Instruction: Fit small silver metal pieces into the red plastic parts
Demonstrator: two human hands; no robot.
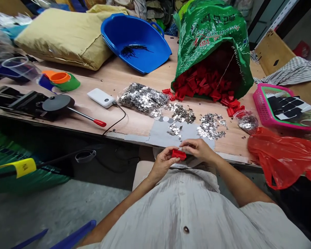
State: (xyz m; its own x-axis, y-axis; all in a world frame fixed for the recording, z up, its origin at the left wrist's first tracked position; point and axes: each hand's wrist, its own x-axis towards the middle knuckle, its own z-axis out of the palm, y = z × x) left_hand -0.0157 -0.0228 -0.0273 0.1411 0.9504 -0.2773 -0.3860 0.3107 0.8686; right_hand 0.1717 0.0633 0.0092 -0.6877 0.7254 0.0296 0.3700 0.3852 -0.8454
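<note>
My left hand (163, 162) grips a small red plastic part (179, 154) between thumb and fingers, just in front of the table edge. Close to its right end, my right hand (197, 148) has thumb and fingers pinched together; whatever is in the pinch is too small to make out. Beyond my hands, small silvery metal pieces lie in a bright pile (209, 127), a darker pile (182, 113) and a little cluster (175, 129). Behind them, a clear bag (143, 99) is full of similar metal pieces. More red parts (202, 81) spill from the mouth of a green woven sack (212, 31).
A blue scoop-shaped basin (155, 52) and a stuffed tan sack (64, 38) stand at the back. At left are a hand press (58, 103) with a red-tipped lever and a white power bank (101, 98). At right, a red plastic bag (285, 155) hangs over the edge beside a pink basket (259, 103).
</note>
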